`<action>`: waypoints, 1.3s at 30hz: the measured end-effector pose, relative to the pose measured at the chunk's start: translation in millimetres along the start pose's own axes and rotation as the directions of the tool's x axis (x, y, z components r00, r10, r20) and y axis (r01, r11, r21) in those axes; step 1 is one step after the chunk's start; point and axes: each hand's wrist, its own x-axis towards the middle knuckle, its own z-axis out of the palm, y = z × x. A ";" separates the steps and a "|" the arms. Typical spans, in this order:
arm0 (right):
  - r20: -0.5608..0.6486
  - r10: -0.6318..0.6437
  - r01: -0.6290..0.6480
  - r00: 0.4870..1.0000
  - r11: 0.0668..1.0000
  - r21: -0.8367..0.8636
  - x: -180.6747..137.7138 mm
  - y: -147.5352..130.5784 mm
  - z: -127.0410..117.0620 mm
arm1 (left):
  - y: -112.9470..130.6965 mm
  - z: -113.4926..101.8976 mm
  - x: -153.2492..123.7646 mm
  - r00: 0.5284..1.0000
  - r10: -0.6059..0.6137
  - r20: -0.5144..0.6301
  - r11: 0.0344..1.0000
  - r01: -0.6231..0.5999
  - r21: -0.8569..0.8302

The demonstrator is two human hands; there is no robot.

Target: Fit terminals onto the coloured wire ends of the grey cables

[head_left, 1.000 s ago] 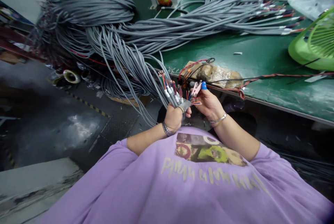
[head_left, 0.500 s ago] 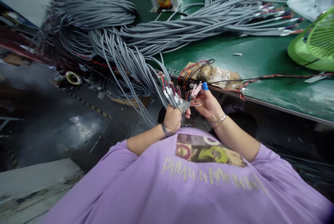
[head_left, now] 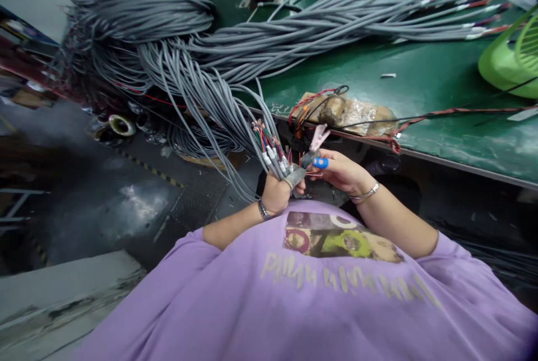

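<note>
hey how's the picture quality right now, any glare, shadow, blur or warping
Head view: glare whitens a patch of the dark floor, with softer sheen on the green table; head view: deep shadow hides much beneath the table; head view: the purple shirt seems stretched toward the lower corners; head view: the bare wires beside the left hand look too fine to separate.

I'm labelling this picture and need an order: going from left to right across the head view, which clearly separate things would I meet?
Pale ring-shaped item, left hand, pink clip, silver bracelet, green fan.
</note>
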 end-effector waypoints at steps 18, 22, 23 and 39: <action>-0.110 -0.066 0.068 0.992 0.998 0.017 -2.1 -0.2 14.7 | 2.6 -1.4 -4.3 0.999 -0.025 0.034 0.994 0.021 0.104; -0.192 -0.040 0.044 0.981 0.999 0.020 2.3 5.4 14.9 | 5.0 -3.2 -4.4 0.996 -0.032 0.088 0.996 0.024 0.089; -0.214 -0.033 0.042 0.976 0.998 0.039 4.1 6.7 13.1 | 6.2 -3.6 -4.5 0.994 -0.030 0.103 0.997 0.022 0.078; -0.222 -0.112 0.136 0.969 0.986 0.097 20.8 -7.0 7.8 | 23.1 10.8 2.4 0.991 -0.132 -0.025 0.983 0.127 -0.133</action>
